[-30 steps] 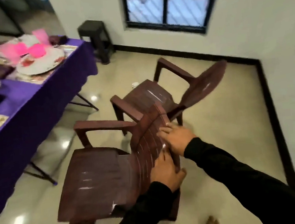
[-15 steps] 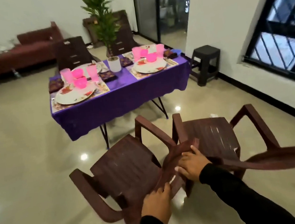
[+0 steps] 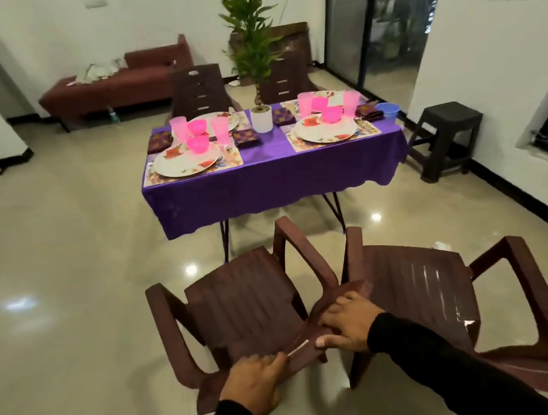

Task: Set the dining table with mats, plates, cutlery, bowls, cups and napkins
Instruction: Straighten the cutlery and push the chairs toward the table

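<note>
A table under a purple cloth (image 3: 272, 176) stands ahead. It carries patterned mats (image 3: 232, 162), floral plates (image 3: 184, 161), pink bowls (image 3: 198, 144), pink cups (image 3: 179, 127) and dark folded napkins (image 3: 246, 137). Two brown plastic armchairs face it close to me. My left hand (image 3: 252, 382) and my right hand (image 3: 346, 326) both grip the top of the left chair's backrest (image 3: 303, 341), above its seat (image 3: 242, 300). The right chair (image 3: 421, 292) stands beside it, arm almost against arm.
A white pot with a green plant (image 3: 261, 119) sits mid-table, and a blue cup (image 3: 387, 111) at its far right corner. Two more brown chairs (image 3: 197, 89) stand behind the table. A dark stool (image 3: 447, 137) is by the right wall, a red sofa (image 3: 120, 88) at the back.
My view has swung from the window corner round to the table. The chair in my hands has turned with me and now faces the table squarely. Both hands stay on its backrest.
</note>
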